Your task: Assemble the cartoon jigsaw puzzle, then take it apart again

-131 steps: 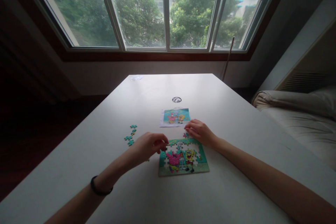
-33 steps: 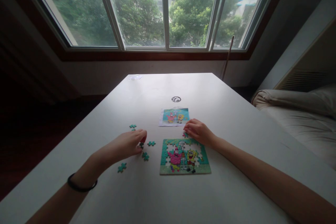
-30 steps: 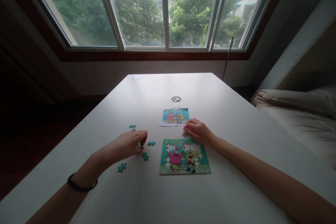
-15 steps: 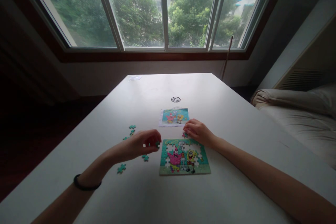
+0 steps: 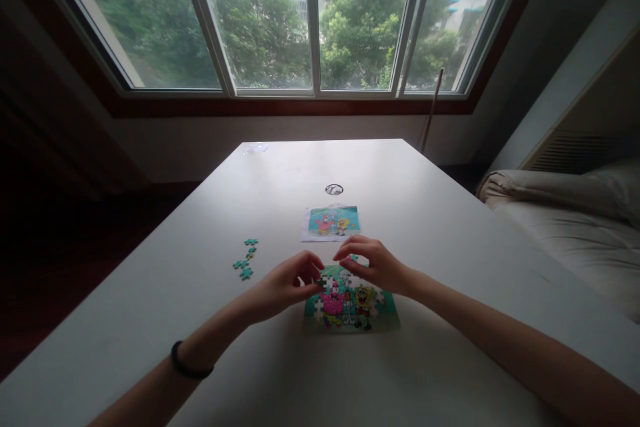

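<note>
A partly assembled cartoon jigsaw puzzle (image 5: 353, 307) lies on the white table (image 5: 320, 360) in front of me. My left hand (image 5: 285, 282) hovers over the puzzle's upper left corner, thumb and fingers pinched on a small teal puzzle piece (image 5: 320, 278). My right hand (image 5: 373, 264) is raised over the puzzle's top edge, fingers curled toward the left hand in a pinch; what it holds, if anything, is hidden. A printed reference picture (image 5: 331, 223) lies just beyond the puzzle.
Several loose teal pieces (image 5: 245, 259) lie on the table to the left. A round cable hole (image 5: 334, 189) sits farther back. A wide window (image 5: 310, 20) is behind the table, and a bed (image 5: 565, 213) stands on the right.
My left hand picked a piece from the loose ones on the left and carried it right, over the puzzle. My right hand lifted off the top edge and moved toward the left hand.
</note>
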### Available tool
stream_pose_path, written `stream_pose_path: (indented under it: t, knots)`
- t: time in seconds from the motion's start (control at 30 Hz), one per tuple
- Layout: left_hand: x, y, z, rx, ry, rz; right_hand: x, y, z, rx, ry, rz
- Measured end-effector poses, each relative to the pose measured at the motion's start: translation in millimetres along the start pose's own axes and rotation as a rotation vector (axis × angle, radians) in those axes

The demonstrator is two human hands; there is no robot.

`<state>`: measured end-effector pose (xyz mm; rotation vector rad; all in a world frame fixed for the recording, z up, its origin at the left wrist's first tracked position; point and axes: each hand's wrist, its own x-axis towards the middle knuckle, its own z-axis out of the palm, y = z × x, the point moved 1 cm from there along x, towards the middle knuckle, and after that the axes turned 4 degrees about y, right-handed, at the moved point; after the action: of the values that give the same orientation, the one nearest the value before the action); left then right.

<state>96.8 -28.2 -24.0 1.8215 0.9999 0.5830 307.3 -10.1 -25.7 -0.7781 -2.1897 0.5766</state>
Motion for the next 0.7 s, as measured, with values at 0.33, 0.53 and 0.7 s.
stream_pose_path:
  t: [0.33,0.53,0.7]
  knots:
    - [-8.3,16.1,14.3,0.041,0.033,0.035,-7.1,-27.4,13.6,0.211,-0.067,0.100]
    - [-3.9,12.5,8.9,0.007,0.067,0.019,-4.4,-23.9,11.2,0.295,-0.092,0.285]
    - [-0.3,9.2,5.3,-0.018,0.100,0.003,-1.9,-19.7,11.6,0.436,-0.089,0.419]
